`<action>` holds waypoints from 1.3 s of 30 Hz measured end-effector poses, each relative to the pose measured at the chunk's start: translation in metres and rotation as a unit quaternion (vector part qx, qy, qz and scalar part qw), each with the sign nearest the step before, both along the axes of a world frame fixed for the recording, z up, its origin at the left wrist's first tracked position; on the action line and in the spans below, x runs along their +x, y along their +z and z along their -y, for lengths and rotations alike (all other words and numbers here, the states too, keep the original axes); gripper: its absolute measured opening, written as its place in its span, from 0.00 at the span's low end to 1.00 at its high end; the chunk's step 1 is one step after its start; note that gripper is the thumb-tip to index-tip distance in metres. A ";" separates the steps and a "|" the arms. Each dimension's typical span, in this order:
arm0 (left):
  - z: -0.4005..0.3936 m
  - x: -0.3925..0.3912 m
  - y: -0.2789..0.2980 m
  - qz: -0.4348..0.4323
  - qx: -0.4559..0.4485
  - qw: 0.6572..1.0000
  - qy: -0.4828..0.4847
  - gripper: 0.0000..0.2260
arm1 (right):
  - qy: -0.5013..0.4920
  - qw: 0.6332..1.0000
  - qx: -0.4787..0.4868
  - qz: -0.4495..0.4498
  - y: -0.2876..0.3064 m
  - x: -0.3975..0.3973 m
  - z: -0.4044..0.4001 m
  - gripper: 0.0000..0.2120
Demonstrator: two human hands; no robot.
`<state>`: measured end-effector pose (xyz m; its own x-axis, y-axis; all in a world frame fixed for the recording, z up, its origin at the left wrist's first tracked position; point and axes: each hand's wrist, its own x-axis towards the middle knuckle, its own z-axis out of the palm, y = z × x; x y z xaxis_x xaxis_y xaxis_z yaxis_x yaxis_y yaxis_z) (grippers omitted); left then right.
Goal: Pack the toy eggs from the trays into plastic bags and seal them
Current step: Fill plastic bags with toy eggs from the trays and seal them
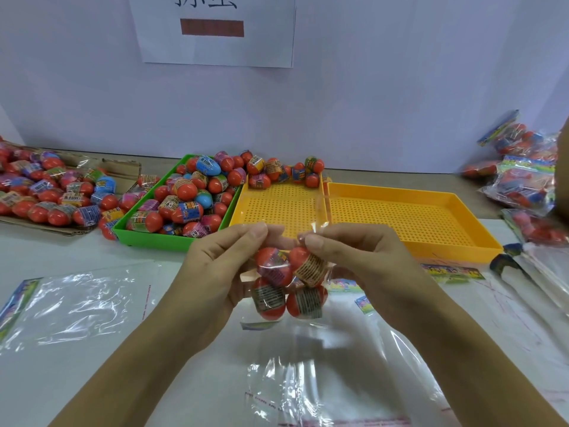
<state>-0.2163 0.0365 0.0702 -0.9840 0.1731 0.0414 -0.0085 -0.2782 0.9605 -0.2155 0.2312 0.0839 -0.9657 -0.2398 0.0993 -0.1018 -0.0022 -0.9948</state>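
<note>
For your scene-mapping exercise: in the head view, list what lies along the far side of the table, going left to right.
Cardboard box of toy eggs → green tray heaped with eggs → yellow tray with a few eggs at its far edge → second yellow tray with no eggs visible → pile of packed bags.

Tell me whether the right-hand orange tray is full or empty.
Empty. The right orange tray shows only its bare perforated floor, while the middle orange tray keeps a few toy eggs along its far edge.
</note>
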 end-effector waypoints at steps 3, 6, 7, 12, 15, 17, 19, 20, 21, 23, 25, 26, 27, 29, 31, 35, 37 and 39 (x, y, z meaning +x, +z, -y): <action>0.000 0.001 0.001 0.018 0.011 1.000 -0.022 0.12 | -0.007 1.000 -0.022 -0.002 0.002 0.000 0.000 0.11; 0.001 0.002 0.002 0.030 0.038 0.998 -0.040 0.11 | -0.011 0.999 -0.037 -0.001 0.003 0.000 0.003 0.12; 0.002 0.001 0.001 0.039 0.049 0.997 -0.040 0.10 | -0.015 0.999 -0.041 0.000 0.002 0.000 0.003 0.13; 0.004 0.001 0.004 0.075 0.089 0.992 -0.052 0.10 | 0.002 0.999 -0.051 -0.004 0.006 -0.001 0.002 0.13; 0.005 0.001 0.005 0.078 0.093 0.991 -0.055 0.11 | 0.001 0.999 -0.053 -0.005 0.006 -0.001 0.000 0.13; 0.005 0.001 0.006 0.080 0.091 0.991 -0.055 0.11 | 0.009 0.998 -0.057 -0.005 0.006 -0.001 -0.001 0.13; 0.005 0.002 0.006 0.082 0.089 0.991 -0.058 0.11 | 0.020 0.998 -0.062 -0.007 0.007 -0.001 -0.002 0.14; 0.006 0.002 0.006 0.083 0.088 0.991 -0.060 0.11 | 0.024 0.997 -0.068 -0.009 0.007 -0.001 -0.003 0.13; 0.006 0.002 0.006 0.084 0.087 0.991 -0.061 0.12 | 0.027 0.997 -0.075 -0.012 0.007 -0.001 -0.004 0.12; 0.006 0.002 0.006 0.086 0.088 0.991 -0.057 0.11 | 0.027 0.996 -0.083 -0.022 0.006 -0.002 -0.004 0.10; 0.006 0.001 0.006 0.085 0.095 0.990 -0.058 0.10 | 0.030 0.995 -0.085 -0.035 0.005 -0.003 -0.005 0.07; 0.006 0.002 0.007 0.084 0.101 0.989 -0.062 0.10 | 0.036 0.995 -0.089 -0.038 0.004 -0.003 -0.006 0.06; 0.006 0.002 0.007 0.083 0.110 0.988 -0.069 0.10 | 0.041 0.994 -0.096 -0.038 0.004 -0.004 -0.006 0.06; 0.007 0.003 0.007 0.083 0.127 0.985 -0.078 0.11 | 0.047 0.992 -0.110 -0.031 0.004 -0.005 -0.007 0.05; 0.007 0.004 0.009 0.073 0.128 0.986 -0.080 0.11 | 0.050 0.991 -0.117 -0.027 0.004 -0.005 -0.009 0.04; 0.007 0.005 0.009 0.033 0.124 0.989 -0.075 0.12 | 0.058 0.991 -0.111 -0.035 0.004 -0.006 -0.009 0.05; 0.010 0.005 0.006 0.021 0.138 0.986 -0.087 0.12 | 0.068 0.991 -0.108 -0.043 0.006 -0.006 -0.010 0.09; 0.013 0.004 0.004 0.014 0.148 0.983 -0.106 0.10 | 0.084 0.989 -0.112 -0.055 0.007 -0.005 -0.011 0.08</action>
<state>-0.2125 0.0237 0.0740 -0.9288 0.3584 0.0942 -0.1216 -0.5350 0.8361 -0.2204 0.2420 0.0906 -0.8945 -0.3560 0.2704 -0.1885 -0.2480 -0.9502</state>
